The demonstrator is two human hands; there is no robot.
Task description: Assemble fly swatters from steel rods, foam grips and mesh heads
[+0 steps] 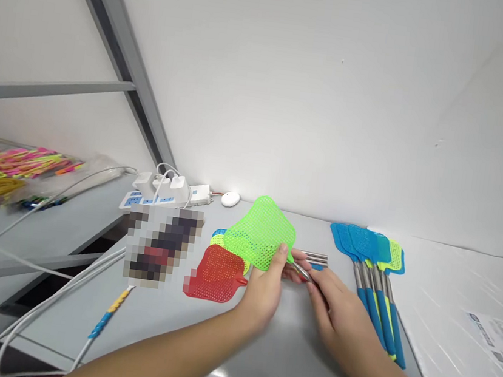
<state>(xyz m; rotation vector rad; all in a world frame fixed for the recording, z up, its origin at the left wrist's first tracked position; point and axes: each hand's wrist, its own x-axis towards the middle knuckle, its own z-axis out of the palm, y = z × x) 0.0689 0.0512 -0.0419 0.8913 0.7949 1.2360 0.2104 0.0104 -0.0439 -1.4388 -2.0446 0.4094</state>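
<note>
A bright green fly swatter head [260,226], full of small holes, is gripped near its neck by my left hand [264,291], thumb on top. A shiny metal rod [302,272] meets that neck. My right hand [340,306] is closed around the rod and covers its far end. Under and left of the green head lie a red swatter head [217,275] and, partly hidden, yellow and blue ones. More metal rods [319,257] lie behind my hands. To the right, several fly swatters [371,276] with blue heads, and some yellow, rest in an overlapping pile.
At the back left stands a white power strip [140,199] with plugs and cables, beside a round white case [230,199]. A blurred-out object [164,248] lies before it. White plastic wrapping [476,302] covers the right side. Colourful strips [11,162] lie beyond the metal frame [122,44].
</note>
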